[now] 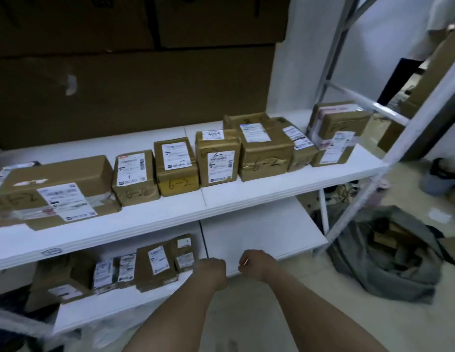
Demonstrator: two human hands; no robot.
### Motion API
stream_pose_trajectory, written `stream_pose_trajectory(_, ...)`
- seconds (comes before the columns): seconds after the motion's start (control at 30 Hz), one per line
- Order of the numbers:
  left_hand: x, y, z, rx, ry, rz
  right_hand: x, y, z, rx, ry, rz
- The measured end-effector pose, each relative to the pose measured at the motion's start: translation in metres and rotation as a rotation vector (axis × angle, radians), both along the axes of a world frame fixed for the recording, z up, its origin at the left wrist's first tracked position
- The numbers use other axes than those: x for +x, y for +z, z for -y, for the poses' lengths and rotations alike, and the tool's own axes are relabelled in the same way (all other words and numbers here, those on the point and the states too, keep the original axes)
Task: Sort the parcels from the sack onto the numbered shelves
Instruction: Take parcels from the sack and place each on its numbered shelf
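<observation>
The upper shelf (246,196) was the white board that ran across the middle of the view, and everything here is placed from it. On it stood a row of brown cardboard parcels (220,161) with white labels, most of them marked "6-2" by hand. The largest parcel (56,186) lay at the left end of this shelf, and a small stack of parcels (335,133) stood at its right end, near the white rack post (409,138).

Under the upper shelf there was a lower shelf (262,224). Its left half carried several smaller parcels (155,262), some upright and close together; its right half was bare.

Below the upper shelf and in front of the lower one, both hands were stretched forward. The left hand (212,271) was closed in a fist, just beside the small parcels, but I could not tell whether it touched them. The right hand (257,265) was also curled together, over the front edge of the lower shelf. A thin light thing showed at its fingers, too small to identify. Neither hand carried a parcel.

To the right of the upper shelf, on the floor past the rack post, lay the grey sack (389,262), open and slumped, with brown parcels partly visible inside it.
</observation>
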State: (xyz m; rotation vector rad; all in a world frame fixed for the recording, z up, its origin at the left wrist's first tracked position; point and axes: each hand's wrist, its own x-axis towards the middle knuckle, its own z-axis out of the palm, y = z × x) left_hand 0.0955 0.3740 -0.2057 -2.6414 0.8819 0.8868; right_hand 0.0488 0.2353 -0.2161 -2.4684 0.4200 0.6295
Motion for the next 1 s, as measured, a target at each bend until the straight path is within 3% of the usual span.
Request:
stream_pose_trajectory(0.17,-0.036,0.036,0.064,0.022,-0.078,0.044,-0.050,0.028,0.060,-0.030,-0.060,-0.002)
stream_pose_trajectory(0.5,-0.114,0.059,0.266,-0.003,-0.108,0.052,-0.149,0.048,0.259,-0.206,-0.025,-0.069)
stream_pose_trajectory(0.8,-0.170,0.065,0.434,-0.074,-0.214,0.046,-0.220,0.061,0.429,-0.284,-0.189,-0.092)
stream_pose_trajectory(1.0,-0.173,0.059,0.531,-0.076,-0.308,0.029,-0.227,0.051,0.510,-0.300,-0.242,-0.126)
